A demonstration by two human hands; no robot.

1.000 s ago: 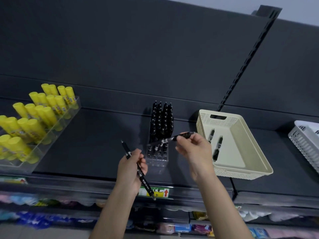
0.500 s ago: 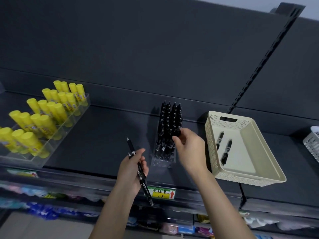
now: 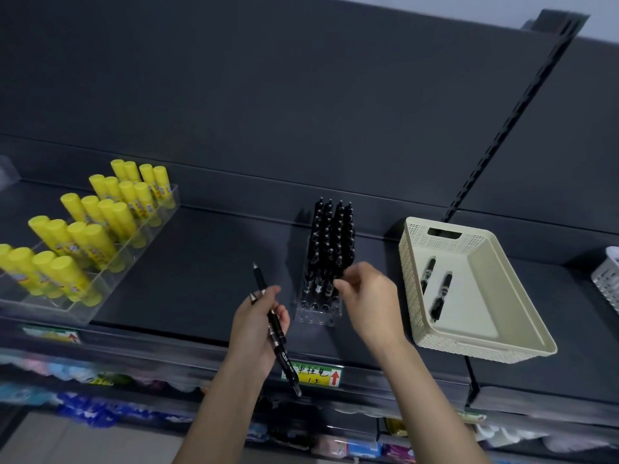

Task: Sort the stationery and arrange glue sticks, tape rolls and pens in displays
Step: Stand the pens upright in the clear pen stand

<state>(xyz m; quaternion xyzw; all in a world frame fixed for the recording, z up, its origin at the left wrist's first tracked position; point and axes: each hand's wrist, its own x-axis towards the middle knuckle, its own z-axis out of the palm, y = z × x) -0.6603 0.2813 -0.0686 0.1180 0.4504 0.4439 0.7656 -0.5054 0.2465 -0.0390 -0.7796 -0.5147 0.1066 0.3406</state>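
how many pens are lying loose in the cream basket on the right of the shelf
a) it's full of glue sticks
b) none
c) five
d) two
d: two black pens lie side by side on the floor of the cream perforated plastic basket, and nothing else is in it.

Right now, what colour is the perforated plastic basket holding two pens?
Cream, or pale beige. The perforated plastic basket shows best in the head view.
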